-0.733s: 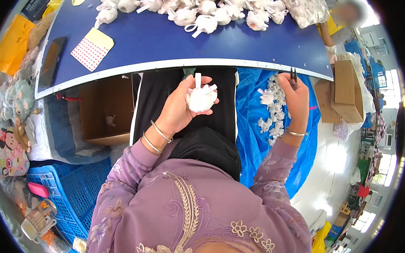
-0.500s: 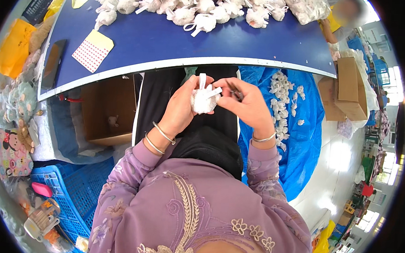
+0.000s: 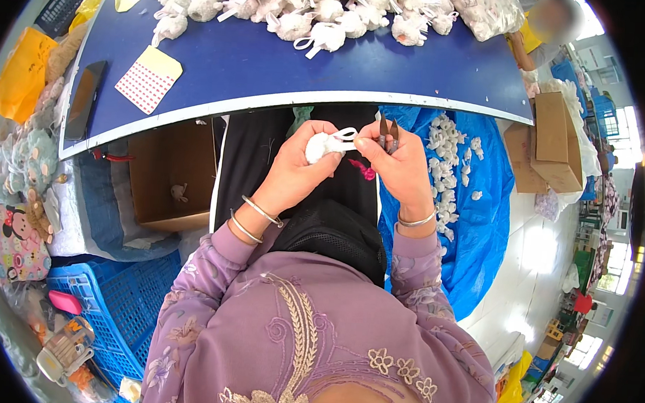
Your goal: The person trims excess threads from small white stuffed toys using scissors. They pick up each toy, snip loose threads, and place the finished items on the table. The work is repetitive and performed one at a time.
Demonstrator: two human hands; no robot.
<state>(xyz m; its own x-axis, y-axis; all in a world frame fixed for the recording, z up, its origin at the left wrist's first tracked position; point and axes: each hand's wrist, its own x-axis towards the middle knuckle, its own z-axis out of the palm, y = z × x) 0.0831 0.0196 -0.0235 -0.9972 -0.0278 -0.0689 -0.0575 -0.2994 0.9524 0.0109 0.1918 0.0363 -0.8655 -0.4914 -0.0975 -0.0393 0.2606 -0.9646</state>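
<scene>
My left hand [image 3: 303, 157] is closed around a small white plush toy [image 3: 316, 149], above my lap. A white ribbon loop [image 3: 346, 134] sticks out of the toy to the right. With thumb and fingertip, my right hand [image 3: 403, 165] pinches the end of that loop. Small dark-bladed scissors [image 3: 389, 136] are also held in my right hand, blades pointing up toward the table edge. Below the right fingers a knotted magenta piece [image 3: 364, 170] shows; whether it belongs to the scissors I cannot tell.
Across the blue table [image 3: 271, 71] lies a pile of white plush toys [image 3: 289, 10], with a sticker sheet [image 3: 149, 79] and dark phone [image 3: 86, 98] at left. A cardboard box [image 3: 171, 168] sits below. Blue sheeting [image 3: 472, 260] holds more toys. A person [image 3: 538, 45] is at far right.
The plush toy has turned so its loop points right, and my right fingertips now pinch that loop. The scissors blades have swung upward. The magenta piece has come into sight.
</scene>
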